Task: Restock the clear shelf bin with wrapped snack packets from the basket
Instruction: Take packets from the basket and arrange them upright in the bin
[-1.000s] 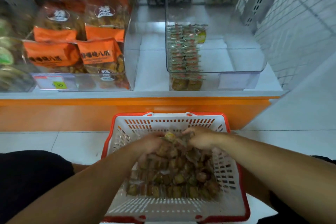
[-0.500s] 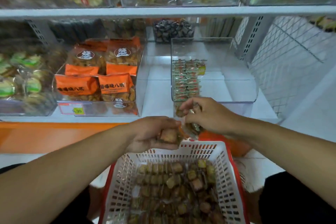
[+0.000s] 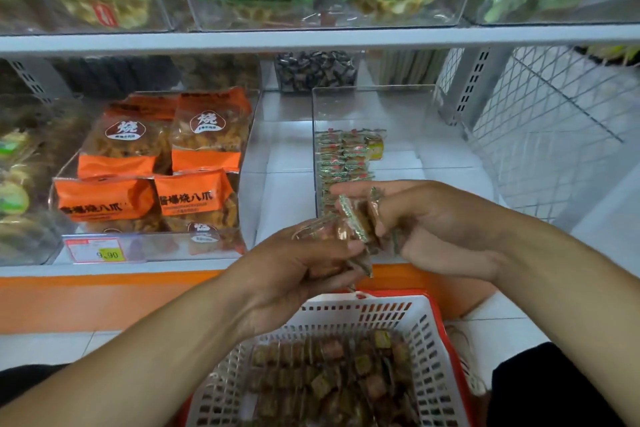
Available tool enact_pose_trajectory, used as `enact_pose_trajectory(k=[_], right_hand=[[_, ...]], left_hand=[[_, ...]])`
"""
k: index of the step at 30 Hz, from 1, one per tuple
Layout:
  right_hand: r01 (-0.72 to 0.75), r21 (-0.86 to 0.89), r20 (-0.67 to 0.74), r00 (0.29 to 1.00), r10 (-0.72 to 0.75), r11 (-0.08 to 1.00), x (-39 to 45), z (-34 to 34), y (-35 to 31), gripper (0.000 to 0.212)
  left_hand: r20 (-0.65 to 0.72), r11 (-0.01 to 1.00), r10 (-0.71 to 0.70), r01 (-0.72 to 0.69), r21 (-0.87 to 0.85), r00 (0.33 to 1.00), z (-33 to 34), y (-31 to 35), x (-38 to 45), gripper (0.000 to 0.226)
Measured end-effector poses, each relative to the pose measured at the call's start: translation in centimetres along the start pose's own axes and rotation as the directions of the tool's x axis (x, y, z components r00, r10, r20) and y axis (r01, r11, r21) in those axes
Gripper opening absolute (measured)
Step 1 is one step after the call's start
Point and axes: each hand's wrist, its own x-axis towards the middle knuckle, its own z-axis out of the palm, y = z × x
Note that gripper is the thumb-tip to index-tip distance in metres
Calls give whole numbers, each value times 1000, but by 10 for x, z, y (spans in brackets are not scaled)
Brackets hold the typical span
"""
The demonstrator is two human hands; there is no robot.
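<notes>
Head view: left hand (image 3: pixel 294 263) and right hand (image 3: pixel 433 225) both grasp cluster of wrapped snack packets (image 3: pixel 353 229), held above basket (image 3: pixel 429 333) of more packets, just near of clear shelf bin (image 3: pixel 450 114). Bin's left side holds packet rows. Orange bags (image 3: pixel 194 194) far left.

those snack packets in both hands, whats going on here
A person is restocking. Both the left hand and the right hand hold a bunch of wrapped snack packets above the white basket, which is full of more. The clear shelf bin behind holds one row along its left side; the rest looks bare.
</notes>
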Motion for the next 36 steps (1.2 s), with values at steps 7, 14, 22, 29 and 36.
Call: enact_pose_trajectory(k=[7, 14, 22, 29, 36], right_hand=[[51, -10, 50, 997, -51, 999, 3, -1, 1, 51], [190, -161, -126, 969, -212, 968, 3, -7, 3, 57], [163, -346, -165, 959, -231, 924, 0, -2, 10, 50], [204, -58, -128, 969, -210, 977, 5, -4, 13, 52], [154, -1, 8, 988, -154, 988, 4, -7, 8, 44]], left_hand=[[-46, 991, 71, -76, -106, 996, -1, -3, -5, 56], [-55, 965, 154, -163, -207, 986, -2, 8, -17, 31], [-95, 957, 143, -163, -242, 985, -7, 16, -16, 26], [-102, 940, 181, -203, -274, 978, -5, 13, -13, 44], [-122, 946, 216, -239, -220, 969, -5, 15, -12, 20]])
